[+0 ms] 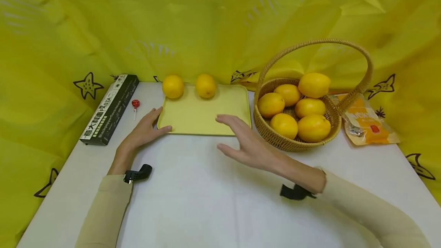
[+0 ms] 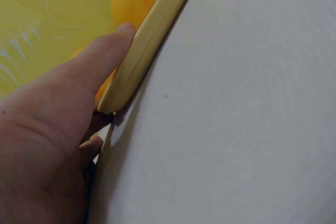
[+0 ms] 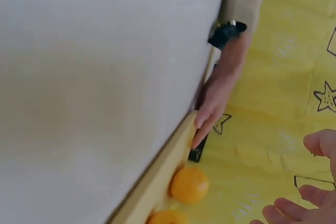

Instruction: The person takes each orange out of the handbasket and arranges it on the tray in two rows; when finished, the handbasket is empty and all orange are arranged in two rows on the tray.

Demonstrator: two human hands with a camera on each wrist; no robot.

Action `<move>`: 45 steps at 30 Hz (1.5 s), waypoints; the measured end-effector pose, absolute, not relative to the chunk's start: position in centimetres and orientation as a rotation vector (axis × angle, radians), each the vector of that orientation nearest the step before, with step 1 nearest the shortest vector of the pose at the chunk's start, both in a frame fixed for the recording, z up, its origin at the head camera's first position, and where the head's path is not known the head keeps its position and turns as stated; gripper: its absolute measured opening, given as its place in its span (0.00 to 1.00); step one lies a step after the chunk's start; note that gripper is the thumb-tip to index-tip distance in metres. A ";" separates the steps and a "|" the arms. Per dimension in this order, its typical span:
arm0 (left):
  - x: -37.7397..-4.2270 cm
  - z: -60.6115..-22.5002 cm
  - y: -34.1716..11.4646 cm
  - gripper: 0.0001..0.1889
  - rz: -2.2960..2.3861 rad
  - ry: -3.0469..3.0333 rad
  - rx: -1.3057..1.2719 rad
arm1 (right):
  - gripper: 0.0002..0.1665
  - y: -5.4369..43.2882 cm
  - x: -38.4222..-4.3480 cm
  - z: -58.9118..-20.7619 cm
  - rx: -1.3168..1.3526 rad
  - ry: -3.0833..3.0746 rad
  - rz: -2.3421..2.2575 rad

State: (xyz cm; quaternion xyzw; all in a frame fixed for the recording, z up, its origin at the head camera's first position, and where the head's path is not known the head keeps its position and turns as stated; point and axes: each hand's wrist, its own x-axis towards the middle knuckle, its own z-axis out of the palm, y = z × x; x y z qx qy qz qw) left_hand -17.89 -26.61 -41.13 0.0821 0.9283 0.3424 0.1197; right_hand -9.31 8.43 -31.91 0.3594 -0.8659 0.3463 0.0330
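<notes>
A pale yellow tray [image 1: 203, 116] lies toward the back of the white table. Two round oranges [image 1: 173, 86] sit at its far edge, one in the left corner. My left hand [image 1: 144, 126] is at the tray's near left corner, with the thumb [image 2: 113, 45] along the rim and fingers by the left side. Over the tray's near right corner reaches my right hand [image 1: 246, 141], thumb and fingers spread and holding nothing. A wicker basket [image 1: 275, 142] with a tall handle stands just right of the tray, filled with several yellow-orange fruits [image 1: 313, 128].
A dark pasta box [image 1: 110, 110] lies at the left edge, and a red lollipop [image 1: 136, 104] is beside it. Behind the basket, to the right, lies an orange and white snack bag [image 1: 370, 121]. A yellow patterned cloth [image 1: 220, 26] hangs behind and around the table.
</notes>
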 end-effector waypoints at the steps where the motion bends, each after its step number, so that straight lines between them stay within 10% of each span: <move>1: -17.9 -41.1 -26.6 0.52 0.997 2.715 0.246 | 0.37 9.6 -8.4 -32.2 1.098 -2.658 1.023; 19: -17.1 -41.3 -27.3 0.51 1.032 2.696 0.251 | 0.39 20.8 -6.6 -31.5 0.706 -2.492 0.953; 45: -17.5 -40.9 -26.5 0.51 1.042 2.699 0.316 | 0.46 27.6 -16.3 -29.5 -0.053 -2.661 1.293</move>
